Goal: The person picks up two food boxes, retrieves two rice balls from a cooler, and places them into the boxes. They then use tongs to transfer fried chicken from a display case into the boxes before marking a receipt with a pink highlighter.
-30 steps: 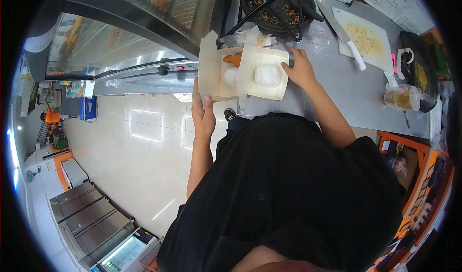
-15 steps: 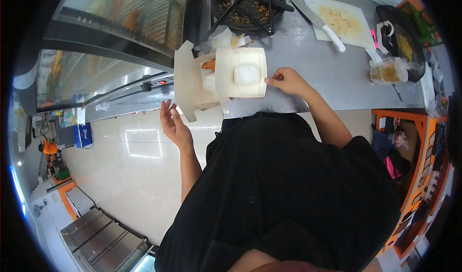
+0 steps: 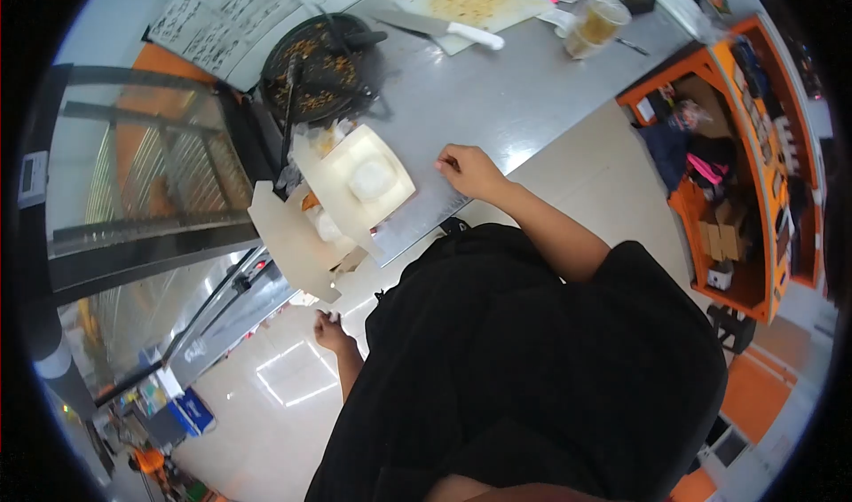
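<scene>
Two open cardboard takeaway boxes sit side by side at the counter's edge. The right box has a white mound of rice in it. Its neighbour, the left box, contains rice and a piece of brown fried food, partly hidden by the right box's raised flap. My right hand hovers just right of the rice box, apart from it, fingers curled in with nothing visible in them. Below the left box, over the floor, hangs my left hand, its fingers loosely bent and apart, touching nothing.
Behind the boxes is a black pan with brown crumbs and tongs. A knife lies against a stained white cutting board. Further right stands a plastic tub. A glass display case borders the left.
My right hand has let go of the rice box's edge and drawn away to the right. My left hand has dropped lower, away from the left box. The view has turned.
</scene>
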A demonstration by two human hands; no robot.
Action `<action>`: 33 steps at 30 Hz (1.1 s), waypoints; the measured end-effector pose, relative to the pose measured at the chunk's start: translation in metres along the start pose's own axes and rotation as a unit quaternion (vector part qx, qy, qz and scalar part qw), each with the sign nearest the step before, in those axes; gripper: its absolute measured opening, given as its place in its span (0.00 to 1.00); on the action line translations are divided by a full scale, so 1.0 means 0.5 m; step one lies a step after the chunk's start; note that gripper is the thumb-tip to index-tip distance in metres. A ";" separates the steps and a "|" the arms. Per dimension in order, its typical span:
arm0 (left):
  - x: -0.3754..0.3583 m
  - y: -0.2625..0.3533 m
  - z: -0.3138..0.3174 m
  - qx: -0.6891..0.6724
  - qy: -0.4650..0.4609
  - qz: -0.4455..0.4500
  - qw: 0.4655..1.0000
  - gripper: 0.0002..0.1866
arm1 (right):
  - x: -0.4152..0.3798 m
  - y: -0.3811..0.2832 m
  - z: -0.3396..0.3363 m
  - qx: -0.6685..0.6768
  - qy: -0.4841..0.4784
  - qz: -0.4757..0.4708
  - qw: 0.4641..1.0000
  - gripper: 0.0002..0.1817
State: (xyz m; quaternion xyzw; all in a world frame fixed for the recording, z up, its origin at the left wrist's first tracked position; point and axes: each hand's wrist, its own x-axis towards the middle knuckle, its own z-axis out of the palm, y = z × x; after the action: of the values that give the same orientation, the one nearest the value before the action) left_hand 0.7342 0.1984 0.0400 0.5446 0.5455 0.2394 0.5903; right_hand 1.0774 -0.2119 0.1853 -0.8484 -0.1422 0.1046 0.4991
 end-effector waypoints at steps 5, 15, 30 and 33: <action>-0.042 -0.052 -0.038 0.726 -0.294 0.034 0.620 0.24 | -0.199 0.045 -0.128 -0.187 0.032 0.093 0.978 0.15; -0.089 -0.136 0.173 0.550 -0.587 -0.031 0.593 0.23 | -0.902 0.483 -0.064 -0.278 0.075 0.467 0.836 0.38; -0.506 -0.064 0.762 0.477 -0.675 0.309 0.470 0.18 | -1.145 0.781 -0.171 0.092 0.036 0.567 0.818 0.19; -0.711 0.044 0.974 0.325 -0.673 0.167 0.643 0.19 | -1.088 0.891 -0.339 0.099 0.128 0.582 0.797 0.15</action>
State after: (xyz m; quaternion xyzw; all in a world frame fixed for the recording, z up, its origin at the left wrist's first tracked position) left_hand 1.0784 -0.2926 0.1043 0.7944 -0.0594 -0.2916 0.5296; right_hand 0.6822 -0.7438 -0.1045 -0.7230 0.4546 0.2796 0.4387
